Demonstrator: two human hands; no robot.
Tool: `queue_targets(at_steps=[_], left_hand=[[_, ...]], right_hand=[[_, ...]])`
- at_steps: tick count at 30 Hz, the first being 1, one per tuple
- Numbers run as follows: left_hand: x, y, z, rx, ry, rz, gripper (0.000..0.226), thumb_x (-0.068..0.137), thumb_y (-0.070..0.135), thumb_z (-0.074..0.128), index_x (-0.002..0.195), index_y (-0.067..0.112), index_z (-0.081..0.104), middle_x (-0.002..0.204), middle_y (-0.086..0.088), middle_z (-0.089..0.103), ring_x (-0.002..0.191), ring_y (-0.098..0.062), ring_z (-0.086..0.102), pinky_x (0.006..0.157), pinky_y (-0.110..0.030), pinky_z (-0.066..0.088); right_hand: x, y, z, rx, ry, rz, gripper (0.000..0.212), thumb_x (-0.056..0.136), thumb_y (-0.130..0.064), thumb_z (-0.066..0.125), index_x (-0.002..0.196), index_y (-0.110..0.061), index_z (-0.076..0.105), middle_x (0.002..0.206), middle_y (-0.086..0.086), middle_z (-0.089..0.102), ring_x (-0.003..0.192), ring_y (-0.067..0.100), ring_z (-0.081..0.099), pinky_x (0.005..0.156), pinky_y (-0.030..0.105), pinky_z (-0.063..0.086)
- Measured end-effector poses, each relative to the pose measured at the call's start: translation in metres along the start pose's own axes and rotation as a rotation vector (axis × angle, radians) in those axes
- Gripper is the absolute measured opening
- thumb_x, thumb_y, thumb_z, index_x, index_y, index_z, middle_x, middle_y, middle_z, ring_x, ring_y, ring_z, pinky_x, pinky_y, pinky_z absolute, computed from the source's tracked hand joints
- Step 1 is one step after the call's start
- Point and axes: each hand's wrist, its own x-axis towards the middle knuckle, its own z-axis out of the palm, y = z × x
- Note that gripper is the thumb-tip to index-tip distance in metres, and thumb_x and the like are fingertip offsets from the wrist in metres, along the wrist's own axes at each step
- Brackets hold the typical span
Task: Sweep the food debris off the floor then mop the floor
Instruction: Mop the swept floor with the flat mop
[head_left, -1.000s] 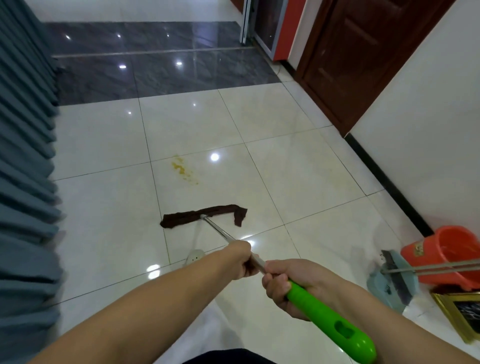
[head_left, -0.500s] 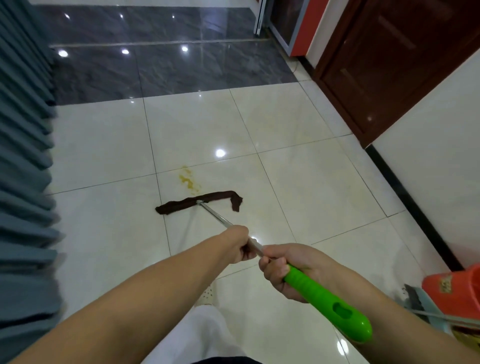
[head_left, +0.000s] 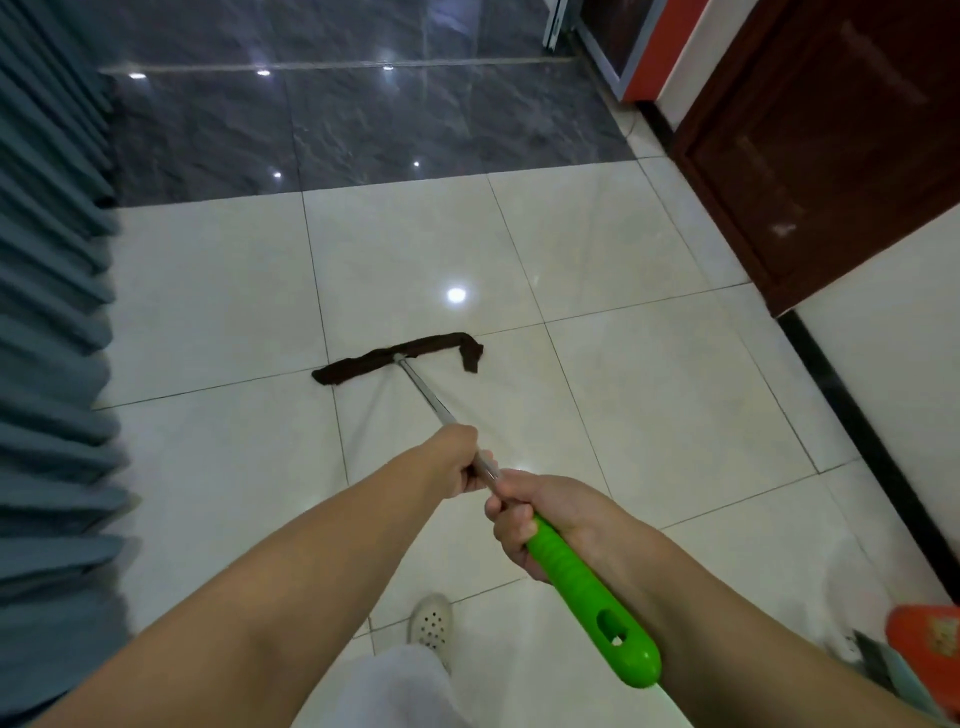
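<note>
Hands wrap a mop's slim metal shaft (head_left: 431, 400): the left hand (head_left: 460, 460) closes its grip on bare steel, and just behind it the right hand (head_left: 524, 525) closes its grip at the top of the glossy green plastic handle (head_left: 587, 592). Ahead of both grips, the dark brown cloth mop head (head_left: 400, 356), a long limp strip with one end folded, lies flat on the shiny cream floor tiles (head_left: 649, 374). Behind the right grip sits an orange bucket (head_left: 930, 639).

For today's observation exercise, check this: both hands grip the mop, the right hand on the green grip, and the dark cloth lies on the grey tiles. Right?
Not quite. In the head view the dark cloth lies on the cream tiles, not the grey ones. Both hands do grip the mop, the right hand at the green grip.
</note>
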Motion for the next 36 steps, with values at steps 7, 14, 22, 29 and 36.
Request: queue_targets(at_steps=[7, 14, 22, 29, 36], left_hand=[[0.029, 0.052, -0.016, 0.014, 0.03, 0.058, 0.014, 0.101, 0.016, 0.029, 0.105, 0.007, 0.039, 0.074, -0.008, 0.049, 0.06, -0.015, 0.048, 0.051, -0.026, 0.043], [0.034, 0.042, -0.007, 0.05, 0.039, 0.045, 0.015, 0.101, 0.017, 0.029, 0.104, 0.006, 0.039, 0.073, -0.008, 0.05, 0.06, -0.016, 0.049, 0.056, -0.028, 0.046], [0.011, -0.007, 0.058, 0.008, -0.002, 0.008, 0.019, 0.1, 0.015, 0.027, 0.101, 0.005, 0.043, 0.074, -0.008, 0.052, 0.061, -0.017, 0.052, 0.057, -0.028, 0.047], [-0.028, -0.049, 0.145, 0.006, -0.03, -0.083, 0.029, 0.099, 0.012, 0.027, 0.078, 0.004, 0.045, 0.072, -0.008, 0.053, 0.059, -0.018, 0.054, 0.052, -0.026, 0.048], [-0.041, -0.09, 0.235, 0.038, -0.085, -0.175, 0.03, 0.097, 0.014, 0.027, 0.092, 0.001, 0.053, 0.072, -0.008, 0.056, 0.058, -0.017, 0.056, 0.036, -0.018, 0.046]], right_hand=[[0.037, -0.041, 0.036, -0.015, -0.023, 0.0, 0.022, 0.097, -0.005, 0.043, 0.08, -0.014, 0.054, 0.062, 0.005, 0.048, 0.026, 0.004, 0.034, 0.028, 0.008, 0.031], [0.039, -0.037, 0.018, -0.032, -0.026, 0.009, 0.022, 0.097, -0.006, 0.043, 0.084, -0.017, 0.058, 0.059, 0.006, 0.048, 0.028, 0.004, 0.034, 0.03, 0.008, 0.032], [-0.011, -0.034, -0.059, -0.087, -0.01, 0.063, 0.015, 0.098, -0.009, 0.045, 0.096, -0.016, 0.058, 0.055, 0.006, 0.049, 0.028, 0.006, 0.036, 0.028, 0.01, 0.032], [-0.071, -0.039, -0.149, 0.023, -0.012, 0.118, 0.01, 0.096, -0.009, 0.052, 0.102, -0.016, 0.057, 0.057, 0.008, 0.047, 0.029, 0.008, 0.037, 0.026, 0.012, 0.033], [-0.122, -0.038, -0.234, 0.116, -0.05, 0.094, 0.033, 0.08, -0.001, 0.059, 0.109, -0.017, 0.059, 0.059, 0.009, 0.043, 0.03, 0.008, 0.033, 0.024, 0.013, 0.031]])
